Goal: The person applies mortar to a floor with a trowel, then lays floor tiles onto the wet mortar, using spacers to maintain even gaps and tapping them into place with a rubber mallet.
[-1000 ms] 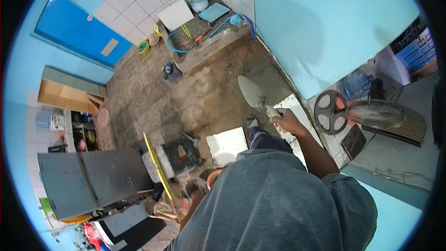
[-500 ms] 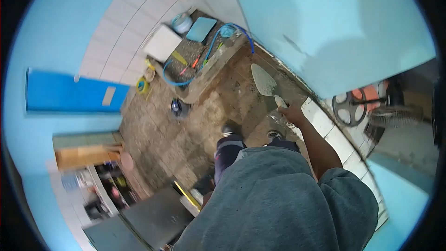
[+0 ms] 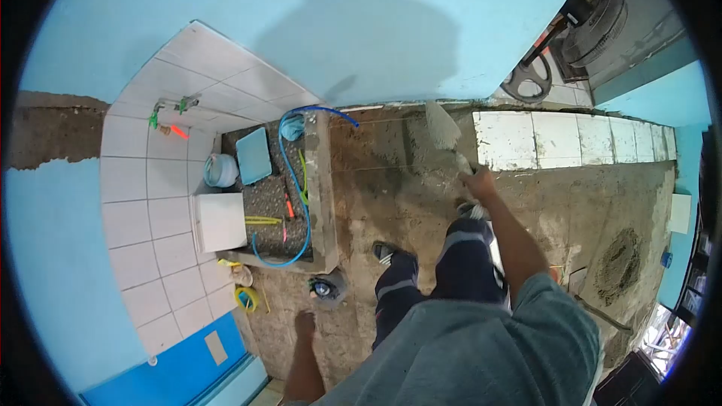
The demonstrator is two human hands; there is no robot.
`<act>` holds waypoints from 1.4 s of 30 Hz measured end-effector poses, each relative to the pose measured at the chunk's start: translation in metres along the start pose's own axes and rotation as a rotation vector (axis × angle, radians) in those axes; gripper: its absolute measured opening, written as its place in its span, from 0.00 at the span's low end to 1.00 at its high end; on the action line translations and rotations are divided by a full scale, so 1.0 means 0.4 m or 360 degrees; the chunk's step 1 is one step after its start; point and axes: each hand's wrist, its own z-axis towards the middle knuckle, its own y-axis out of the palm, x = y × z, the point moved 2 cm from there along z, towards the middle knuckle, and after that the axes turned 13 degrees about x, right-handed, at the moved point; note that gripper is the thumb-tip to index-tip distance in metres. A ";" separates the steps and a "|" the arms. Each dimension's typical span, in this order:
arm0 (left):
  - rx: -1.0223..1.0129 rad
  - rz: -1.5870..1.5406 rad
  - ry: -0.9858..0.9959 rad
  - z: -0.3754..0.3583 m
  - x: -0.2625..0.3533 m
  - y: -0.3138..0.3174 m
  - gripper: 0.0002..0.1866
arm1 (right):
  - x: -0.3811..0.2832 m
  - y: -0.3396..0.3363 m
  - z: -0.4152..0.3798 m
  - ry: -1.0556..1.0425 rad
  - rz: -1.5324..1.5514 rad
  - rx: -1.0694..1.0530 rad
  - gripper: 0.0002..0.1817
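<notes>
Left hand (image 3: pixel 305 323) near a dark bucket (image 3: pixel 338 292), right hand (image 3: pixel 478 183) clenched on a trowel (image 3: pixel 443 128).
The left's grip can't be told; the trowel is over rough floor (image 3: pixel 368 158), just beside white tiles (image 3: pixel 508 140), whose edge a careless sideways swing could chip.

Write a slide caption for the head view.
Right hand gripping a trowel beside a row of white floor tiles.

A hose (image 3: pixel 307 214), a tray (image 3: pixel 254 156) and a tub (image 3: pixel 220 171) lie in the basin (image 3: pixel 322 195), left of the laid tiles (image 3: pixel 556 138), with a mortar heap (image 3: pixel 619 265) on the floor (image 3: pixel 353 244) below the row's right part.
</notes>
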 end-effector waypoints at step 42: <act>-0.1169 0.0675 0.1759 0.663 0.747 1.459 0.26 | 1.189 0.623 0.277 0.0406 -0.0033 0.0624 0.14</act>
